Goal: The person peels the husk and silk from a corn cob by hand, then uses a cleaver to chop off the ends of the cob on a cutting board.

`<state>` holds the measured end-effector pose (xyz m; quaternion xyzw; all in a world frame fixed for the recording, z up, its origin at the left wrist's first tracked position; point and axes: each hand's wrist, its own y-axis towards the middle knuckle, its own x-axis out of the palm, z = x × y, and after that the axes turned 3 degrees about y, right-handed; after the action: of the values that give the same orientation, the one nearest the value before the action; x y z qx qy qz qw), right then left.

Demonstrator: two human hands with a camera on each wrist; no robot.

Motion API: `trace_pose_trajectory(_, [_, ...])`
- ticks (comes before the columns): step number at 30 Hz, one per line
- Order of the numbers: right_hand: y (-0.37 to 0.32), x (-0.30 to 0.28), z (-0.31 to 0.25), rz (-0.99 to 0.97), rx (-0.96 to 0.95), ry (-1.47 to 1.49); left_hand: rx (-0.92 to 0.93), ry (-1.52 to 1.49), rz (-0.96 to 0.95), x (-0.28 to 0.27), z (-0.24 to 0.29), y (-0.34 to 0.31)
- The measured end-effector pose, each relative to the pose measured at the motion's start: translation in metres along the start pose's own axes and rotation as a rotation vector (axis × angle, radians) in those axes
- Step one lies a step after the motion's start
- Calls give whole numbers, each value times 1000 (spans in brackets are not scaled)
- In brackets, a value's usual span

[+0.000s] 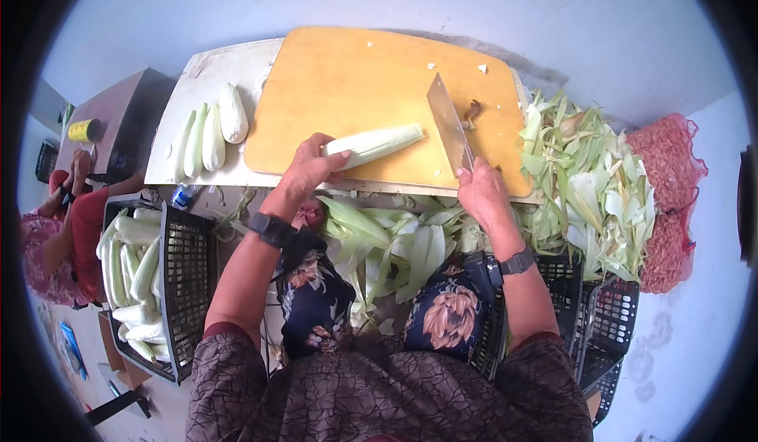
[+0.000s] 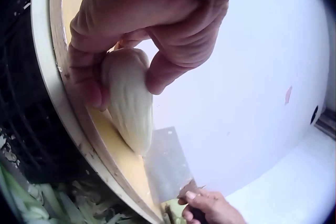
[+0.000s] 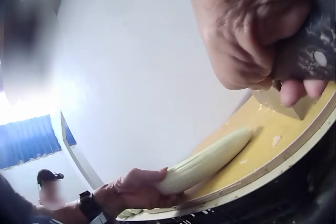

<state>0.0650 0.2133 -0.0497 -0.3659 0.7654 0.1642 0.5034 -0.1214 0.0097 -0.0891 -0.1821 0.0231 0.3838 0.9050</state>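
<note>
My left hand [image 1: 312, 165] grips the near-left end of an ear of corn [image 1: 377, 145] in pale husk, thumb on one side and fingers on the other. The ear lies slantwise along the front of a yellow cutting board [image 1: 339, 78]. In my right hand [image 1: 483, 193] is the handle of a cleaver [image 1: 450, 122]. Its broad blade stands on edge over the board, just right of the ear's far tip. In the left wrist view the cleaver blade [image 2: 169, 163] overlaps the tip of the ear [image 2: 128, 106]. A brown scrap [image 1: 472, 114] lies beside the blade.
Several husked-down ears [image 1: 213, 138] lie left of the board. A black crate [image 1: 185, 284] full of ears stands lower left. Stripped husks [image 1: 592, 181] heap up at the right, beside red mesh sacks [image 1: 671, 197]. More husks [image 1: 395, 236] lie below the table edge. Another person [image 1: 71, 229] sits at far left.
</note>
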Motion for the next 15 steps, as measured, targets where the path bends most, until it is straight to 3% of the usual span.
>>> trace_pose_trajectory(3, [12,8,31,64,18,206,-74,-129,-22,-7,5,-4])
trace_pose_trajectory(5, [8,-10,26,-108,306,657,-82,-221,-36,-11,9,-7])
trace_pose_trajectory(8, [13,-2,48,-87,310,689,-81,-387,-73,-17,16,-13])
trace_pose_trajectory(10, [18,15,71,-57,237,658,-91,-596,-199,-20,24,-18])
trace_pose_trajectory(12, [17,23,80,24,151,337,-74,-648,-256,-16,35,-25])
trace_pose_trajectory(13, [11,18,70,134,55,-54,-96,-739,-292,-12,45,-32])
trace_pose_trajectory(15, [-1,-1,44,133,54,-68,-108,-864,-387,-6,56,-42])
